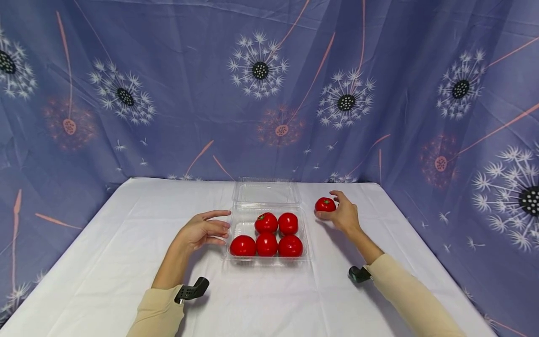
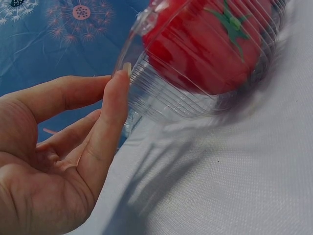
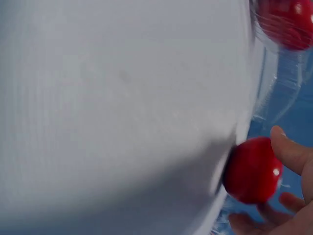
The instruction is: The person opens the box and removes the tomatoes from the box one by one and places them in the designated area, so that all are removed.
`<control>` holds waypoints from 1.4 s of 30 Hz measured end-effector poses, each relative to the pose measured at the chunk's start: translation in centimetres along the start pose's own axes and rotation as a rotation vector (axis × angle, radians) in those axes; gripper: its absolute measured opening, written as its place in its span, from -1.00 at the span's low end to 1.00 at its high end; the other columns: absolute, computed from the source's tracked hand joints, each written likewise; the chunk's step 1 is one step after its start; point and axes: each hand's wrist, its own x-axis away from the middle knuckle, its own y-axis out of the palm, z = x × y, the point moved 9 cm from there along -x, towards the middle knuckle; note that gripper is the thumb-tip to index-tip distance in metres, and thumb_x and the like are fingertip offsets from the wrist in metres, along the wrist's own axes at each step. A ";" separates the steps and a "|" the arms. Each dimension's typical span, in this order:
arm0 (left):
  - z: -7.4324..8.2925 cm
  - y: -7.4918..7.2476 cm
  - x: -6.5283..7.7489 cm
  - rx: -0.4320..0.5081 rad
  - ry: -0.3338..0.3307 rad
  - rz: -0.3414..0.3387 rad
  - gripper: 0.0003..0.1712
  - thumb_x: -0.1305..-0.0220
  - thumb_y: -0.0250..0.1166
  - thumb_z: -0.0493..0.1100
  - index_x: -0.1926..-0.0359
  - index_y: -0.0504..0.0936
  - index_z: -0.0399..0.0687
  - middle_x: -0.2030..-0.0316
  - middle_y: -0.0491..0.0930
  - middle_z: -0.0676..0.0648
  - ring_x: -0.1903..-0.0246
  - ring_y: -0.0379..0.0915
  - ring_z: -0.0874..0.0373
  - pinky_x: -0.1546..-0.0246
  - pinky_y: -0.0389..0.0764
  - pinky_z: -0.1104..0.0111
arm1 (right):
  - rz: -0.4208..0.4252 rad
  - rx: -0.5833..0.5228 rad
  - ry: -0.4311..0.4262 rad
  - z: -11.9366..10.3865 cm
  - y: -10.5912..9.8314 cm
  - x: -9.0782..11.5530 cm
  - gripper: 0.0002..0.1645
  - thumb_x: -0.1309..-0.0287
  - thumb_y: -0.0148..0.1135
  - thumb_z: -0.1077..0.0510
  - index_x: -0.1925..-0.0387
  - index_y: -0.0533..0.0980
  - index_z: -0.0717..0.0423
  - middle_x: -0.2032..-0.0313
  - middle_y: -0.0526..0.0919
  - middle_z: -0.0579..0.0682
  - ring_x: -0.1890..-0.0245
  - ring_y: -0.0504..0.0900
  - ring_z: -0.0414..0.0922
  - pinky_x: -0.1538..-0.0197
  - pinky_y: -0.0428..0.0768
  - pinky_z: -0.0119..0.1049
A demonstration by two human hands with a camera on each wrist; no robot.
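1. One red tomato [image 1: 325,204] is right of the clear box [image 1: 243,228].
2. The right hand [image 1: 343,214] curves round it, thumb touching; whether it grips, I cannot tell.
3. Five more tomatoes [image 1: 266,245] sit inside the box.
4. The left hand [image 1: 201,230], fingers extended, touches the box's left side.
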 end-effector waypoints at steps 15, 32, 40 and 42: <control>-0.2 -0.1 0.0 -0.005 0.002 0.001 -0.20 -0.23 0.24 -0.48 -0.49 0.22 -0.37 0.06 0.63 -0.26 0.36 0.71 0.13 0.32 0.80 0.24 | 0.206 0.070 -0.139 -2.7 -4.7 0.9 -0.53 0.01 0.56 0.12 0.08 0.56 0.16 0.32 0.72 0.24 0.28 0.66 0.17 0.15 0.55 0.03; -0.1 0.0 -0.1 0.011 -0.006 -0.001 -0.21 -0.23 0.23 -0.48 -0.48 0.22 -0.38 0.11 0.66 -0.21 0.37 0.71 0.14 0.33 0.80 0.24 | -0.085 -0.060 -0.182 -8.6 -0.4 2.6 -0.37 0.03 0.58 0.06 -0.12 0.57 0.02 0.14 0.72 0.18 0.14 0.67 0.05 0.12 0.63 -0.13; -0.1 -0.1 -0.2 0.009 -0.017 0.006 -0.20 -0.21 0.25 -0.49 -0.48 0.23 -0.36 0.12 0.66 -0.20 0.38 0.71 0.14 0.34 0.80 0.25 | -0.197 -0.064 -0.241 -12.9 1.9 3.5 -0.32 0.01 0.55 0.05 -0.20 0.56 -0.02 -0.03 0.69 0.15 0.00 0.63 0.12 -0.03 0.69 0.03; -0.2 -0.2 -0.2 0.007 -0.018 0.006 -0.19 -0.22 0.25 -0.48 -0.49 0.22 -0.36 0.10 0.65 -0.20 0.37 0.70 0.14 0.33 0.80 0.25 | -0.228 -0.070 -0.245 -13.7 2.6 3.7 -0.32 0.01 0.55 0.05 -0.20 0.56 -0.04 -0.05 0.69 0.13 -0.02 0.63 0.11 -0.05 0.69 0.02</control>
